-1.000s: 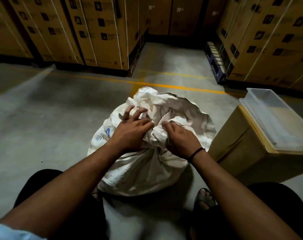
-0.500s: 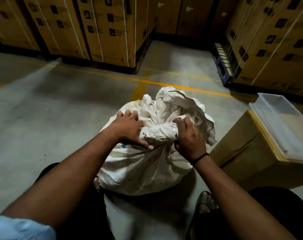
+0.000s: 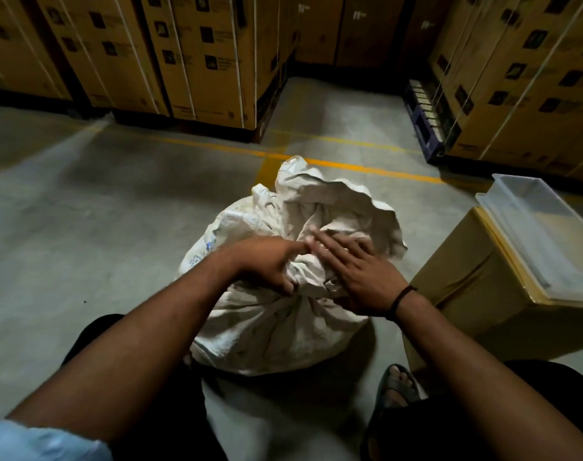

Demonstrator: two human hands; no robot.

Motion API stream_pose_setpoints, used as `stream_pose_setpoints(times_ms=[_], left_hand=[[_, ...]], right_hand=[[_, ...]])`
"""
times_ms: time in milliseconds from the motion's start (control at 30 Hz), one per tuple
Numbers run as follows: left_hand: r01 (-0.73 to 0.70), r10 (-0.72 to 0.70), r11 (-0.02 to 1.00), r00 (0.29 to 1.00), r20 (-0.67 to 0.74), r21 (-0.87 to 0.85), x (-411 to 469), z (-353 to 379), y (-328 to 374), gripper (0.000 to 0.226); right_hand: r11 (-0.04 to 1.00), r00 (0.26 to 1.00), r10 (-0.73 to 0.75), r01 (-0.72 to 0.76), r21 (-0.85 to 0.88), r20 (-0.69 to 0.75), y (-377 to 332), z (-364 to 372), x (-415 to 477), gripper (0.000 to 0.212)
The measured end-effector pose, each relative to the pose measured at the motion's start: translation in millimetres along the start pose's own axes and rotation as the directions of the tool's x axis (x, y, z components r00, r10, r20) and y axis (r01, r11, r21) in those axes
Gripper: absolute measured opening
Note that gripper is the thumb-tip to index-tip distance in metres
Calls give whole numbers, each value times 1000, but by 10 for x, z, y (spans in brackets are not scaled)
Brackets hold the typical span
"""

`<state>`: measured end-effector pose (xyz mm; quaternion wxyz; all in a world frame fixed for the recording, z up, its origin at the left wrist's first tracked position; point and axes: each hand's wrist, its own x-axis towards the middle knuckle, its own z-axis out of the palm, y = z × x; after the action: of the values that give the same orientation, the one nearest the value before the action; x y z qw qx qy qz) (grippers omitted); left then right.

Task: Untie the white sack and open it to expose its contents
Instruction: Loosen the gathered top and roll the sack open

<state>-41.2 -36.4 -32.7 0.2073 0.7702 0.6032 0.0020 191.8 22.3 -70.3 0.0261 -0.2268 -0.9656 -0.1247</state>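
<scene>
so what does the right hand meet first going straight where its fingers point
The right hand would likely meet the left hand, close by its fingertips above the white sack; depth is unclear.

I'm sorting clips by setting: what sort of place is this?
Most likely a warehouse or stockroom: strapped cardboard cartons stand stacked along the back, a yellow line marks the concrete floor, and a blue pallet sits at the foot of the right-hand stack.
</scene>
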Motion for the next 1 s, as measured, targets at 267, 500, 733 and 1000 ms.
stream_pose_setpoints(times_ms=[267, 500, 733, 1000], left_hand=[[116, -17, 966, 920, -392, 231, -198, -226, -102, 50], [72, -64, 943, 997, -33, 325, -328, -149, 69, 108], [43, 62, 951, 944, -325, 307, -266, -77, -98, 51], [121, -136, 989, 971, -198, -86, -198, 0, -51, 71]], right_hand=[[917, 915, 392, -397, -37, -95, 5, -6, 169, 47], [834, 811, 549, -547, 74, -202, -370, -138, 282, 44], [991, 983, 131, -134, -14, -129, -155, -241, 226, 77], [972, 842, 231, -182, 145, -487, -62, -6, 302, 26]])
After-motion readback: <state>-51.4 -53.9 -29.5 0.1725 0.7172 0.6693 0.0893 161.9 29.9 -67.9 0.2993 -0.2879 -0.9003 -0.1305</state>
